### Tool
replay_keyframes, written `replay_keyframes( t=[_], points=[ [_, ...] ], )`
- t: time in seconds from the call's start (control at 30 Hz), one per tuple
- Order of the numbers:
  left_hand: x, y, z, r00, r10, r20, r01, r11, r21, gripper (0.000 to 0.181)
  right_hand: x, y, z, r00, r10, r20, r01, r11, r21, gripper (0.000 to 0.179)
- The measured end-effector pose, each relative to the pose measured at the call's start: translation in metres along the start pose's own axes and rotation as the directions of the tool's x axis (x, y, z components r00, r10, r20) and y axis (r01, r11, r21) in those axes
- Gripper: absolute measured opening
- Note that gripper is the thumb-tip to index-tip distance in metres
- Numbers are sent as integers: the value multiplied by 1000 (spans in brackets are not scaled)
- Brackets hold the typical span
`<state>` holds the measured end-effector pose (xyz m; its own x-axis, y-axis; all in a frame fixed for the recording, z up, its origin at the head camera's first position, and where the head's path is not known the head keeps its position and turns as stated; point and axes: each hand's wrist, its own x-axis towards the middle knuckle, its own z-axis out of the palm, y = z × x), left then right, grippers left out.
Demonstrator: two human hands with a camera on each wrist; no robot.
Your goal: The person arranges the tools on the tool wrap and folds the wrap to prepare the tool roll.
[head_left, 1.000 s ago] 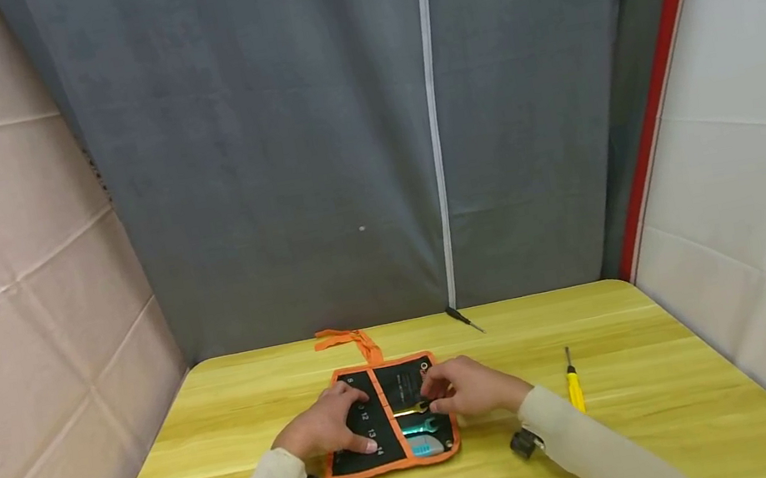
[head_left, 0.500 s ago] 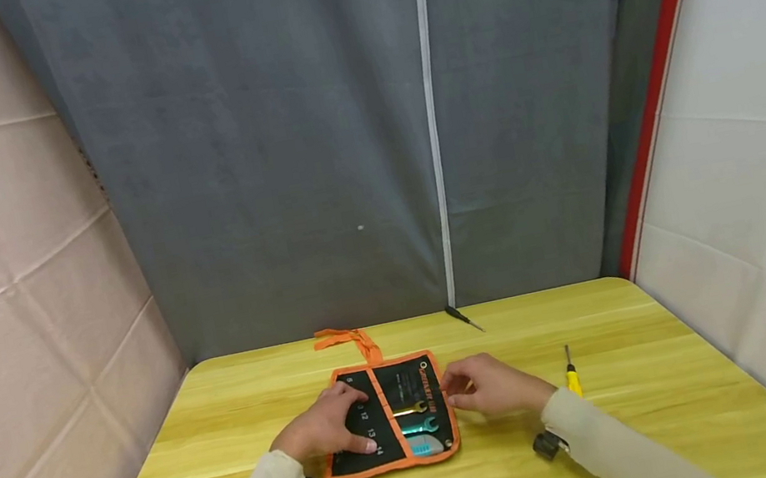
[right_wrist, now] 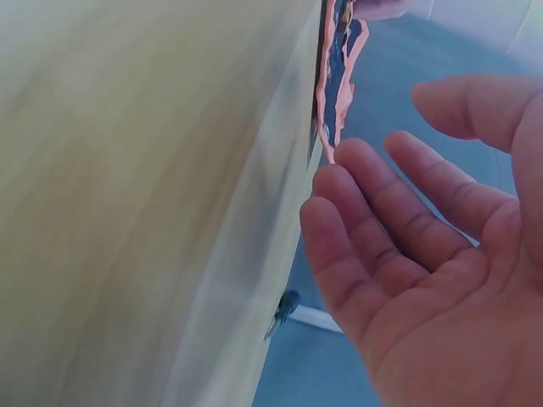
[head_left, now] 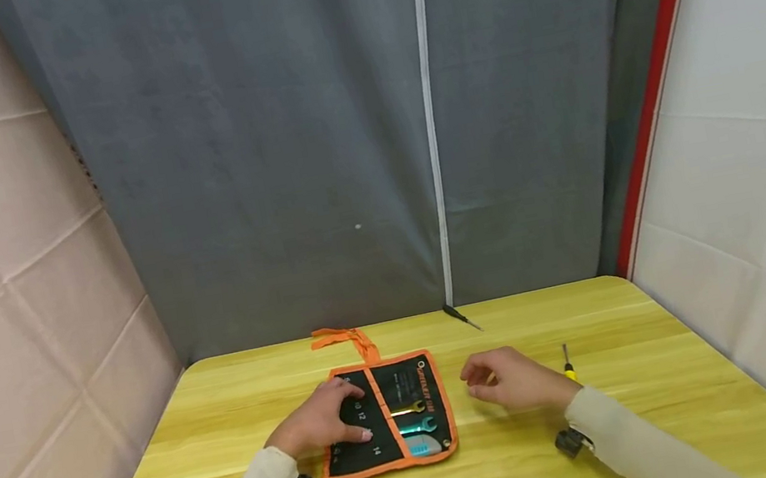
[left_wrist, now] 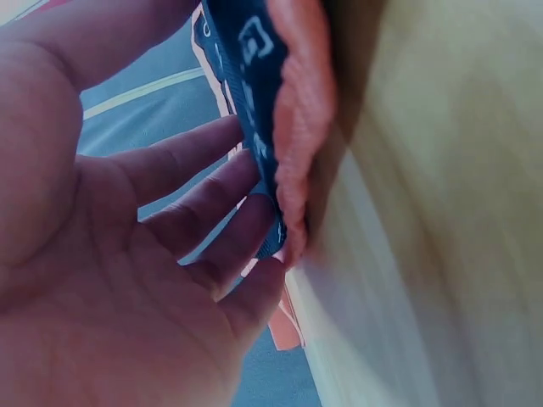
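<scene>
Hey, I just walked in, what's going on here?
A person's left hand rests on an unrolled black tool pouch with a yellow wrench and a teal wrench in it. The right hand is apart from it, holding nothing. A black-handled screwdriver lies farther back; a yellow-handled screwdriver lies off right.

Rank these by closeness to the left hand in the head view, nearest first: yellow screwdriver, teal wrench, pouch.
1. Pouch: right at the left hand, which lies over its left part.
2. Teal wrench: in the pouch's right half.
3. Yellow screwdriver: off to the right, beyond the right hand, partly hidden behind that arm.
</scene>
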<state>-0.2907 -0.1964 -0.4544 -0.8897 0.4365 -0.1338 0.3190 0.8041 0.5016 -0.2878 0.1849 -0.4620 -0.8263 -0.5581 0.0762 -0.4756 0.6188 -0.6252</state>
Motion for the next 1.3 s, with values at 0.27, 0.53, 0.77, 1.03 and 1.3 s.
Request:
replay_keyframes(
  t=[0.27, 0.53, 0.77, 1.03, 1.3],
  points=[
    [6, -8, -2, 999, -13, -40, 12, 1000, -20, 72, -16, 8, -12, 1000, 5, -28, -5, 1000, -12, 21],
    [11, -14, -1, 998, -30, -61, 27, 999, -45, 78, -27, 24, -17, 998, -9, -57, 9, 1000, -3, 20],
    [16, -16, -3, 999, -44, -4, 43, 998, -48, 90, -42, 30, -29, 993, 36, -113, -34, 999, 17, 19],
    [18, -16, -5, 997, -72, 23, 72, 997, -26, 92, -60, 42, -33, 977, 90, -192, -93, 996, -6, 21],
    [17, -12, -7, 995, -90, 34, 91, 996, -5, 93, -78, 52, -42, 960, 143, -241, -156, 987, -36, 32]
  ],
)
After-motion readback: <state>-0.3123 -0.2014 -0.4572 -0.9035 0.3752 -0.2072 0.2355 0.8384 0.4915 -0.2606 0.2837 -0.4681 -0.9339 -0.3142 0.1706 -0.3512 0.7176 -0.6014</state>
